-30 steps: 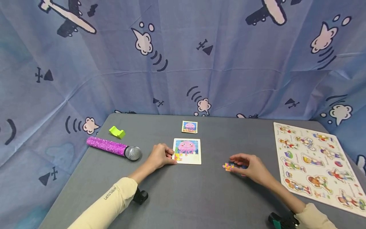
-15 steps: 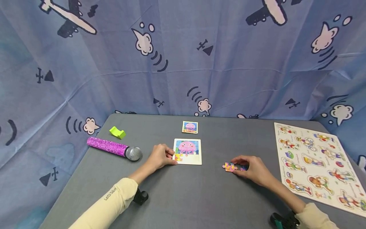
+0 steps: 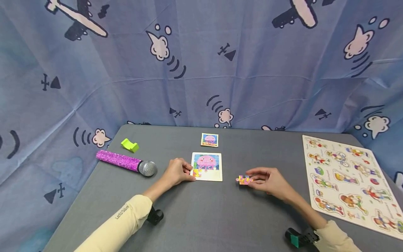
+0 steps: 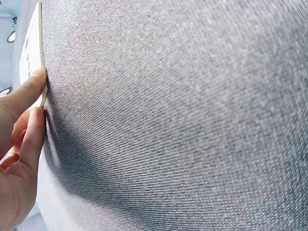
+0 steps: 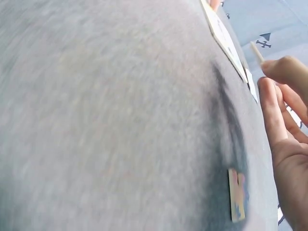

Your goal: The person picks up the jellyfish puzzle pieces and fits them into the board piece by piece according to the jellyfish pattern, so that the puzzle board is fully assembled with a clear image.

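A square puzzle board (image 3: 217, 175) with a pink jellyfish picture and a bare strip along its lower right lies mid-table. My left hand (image 3: 178, 172) grips its lower left corner between thumb and fingers. The left wrist view shows the thumb (image 4: 36, 82) on the board's edge (image 4: 41, 43). Above the table, right of the board, my right hand (image 3: 273, 182) pinches a pink-and-yellow puzzle piece (image 3: 243, 180) by its right end. In the right wrist view that piece (image 5: 257, 53) appears edge-on. Another puzzle piece (image 5: 237, 195) lies on the cloth under the right hand.
A small jellyfish card (image 3: 209, 140) lies behind the board. To the left are a glittery purple microphone (image 3: 121, 160) and a lime-green block (image 3: 129, 145). A large picture board (image 3: 352, 182) covers the table's right side. A patterned curtain (image 3: 195, 87) hangs behind.
My right hand has lifted the puzzle piece off the table and carried it a little left, toward the board. The left hand has stayed on the board's corner.
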Demonstrator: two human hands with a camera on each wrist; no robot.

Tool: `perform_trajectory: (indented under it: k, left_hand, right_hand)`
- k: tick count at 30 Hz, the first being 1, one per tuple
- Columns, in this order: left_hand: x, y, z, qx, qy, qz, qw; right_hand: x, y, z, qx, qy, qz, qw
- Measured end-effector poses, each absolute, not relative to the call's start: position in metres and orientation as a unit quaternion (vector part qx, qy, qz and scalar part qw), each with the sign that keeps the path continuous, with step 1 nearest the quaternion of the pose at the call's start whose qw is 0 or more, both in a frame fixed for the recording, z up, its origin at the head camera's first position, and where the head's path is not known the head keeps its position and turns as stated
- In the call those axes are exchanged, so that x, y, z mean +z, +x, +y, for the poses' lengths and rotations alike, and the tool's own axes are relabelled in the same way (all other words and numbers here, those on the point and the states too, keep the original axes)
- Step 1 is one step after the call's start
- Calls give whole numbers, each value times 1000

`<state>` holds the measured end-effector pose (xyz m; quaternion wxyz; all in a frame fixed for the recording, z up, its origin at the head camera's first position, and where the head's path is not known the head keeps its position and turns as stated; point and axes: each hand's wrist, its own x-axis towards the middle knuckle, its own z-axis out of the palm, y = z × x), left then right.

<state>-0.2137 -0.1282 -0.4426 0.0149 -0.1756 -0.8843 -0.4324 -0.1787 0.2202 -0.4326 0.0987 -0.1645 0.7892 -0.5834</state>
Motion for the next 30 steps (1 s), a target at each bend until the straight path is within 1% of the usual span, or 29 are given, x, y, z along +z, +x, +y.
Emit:
perform_trajectory:
  k: [4, 5, 12, 21, 30]
  left_hand:
    - [-444, -213, -128, -432, -167, -886, 11]
    - [-436, -209, -126, -429, -153, -890, 3]
    - [-432, -209, -120, -401, -115, -909, -12]
    - [-430, -211, -120, -396, -126, -910, -13]
    - [-429, -212, -118, -385, -119, -915, -26]
  right_hand:
    - [-436, -181, 214, -600, -178, 774, 96]
    - [-436, -181, 212, -605, -179, 770, 95]
    - [-435, -185, 200, -618, -161, 764, 94]
    - [-430, -199, 183, -614, -160, 763, 126]
    - [-441, -206, 162, -632, -163, 746, 130]
